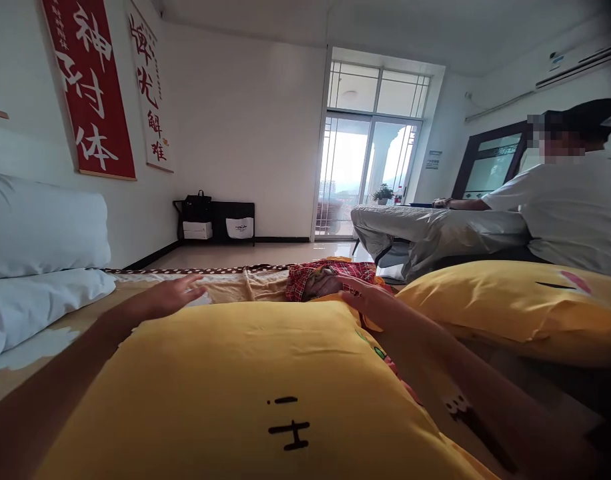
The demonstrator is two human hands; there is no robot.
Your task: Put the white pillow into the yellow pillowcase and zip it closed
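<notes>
A yellow pillow point(225, 373) with black "Hi" lettering, upside down to me, fills the near middle of the view. By its far left corner is my left hand point(178, 293), its fingers stretched out and apart, holding nothing. At the far right corner of the pillow lies my right hand point(358, 293), fairly flat, with its fingertips hard to make out. Just beyond the right hand is a crumpled red plaid cloth point(298, 277) with a greyish part in its middle. Whether the right hand touches this cloth I cannot tell.
A second yellow pillow point(485, 300) lies at right. White pillows point(45, 227) are stacked at left on the patterned bedding point(225, 287). Beyond, a person in a white shirt point(580, 200) sits at a covered table point(435, 223). Bags stand on a low black stand point(218, 220).
</notes>
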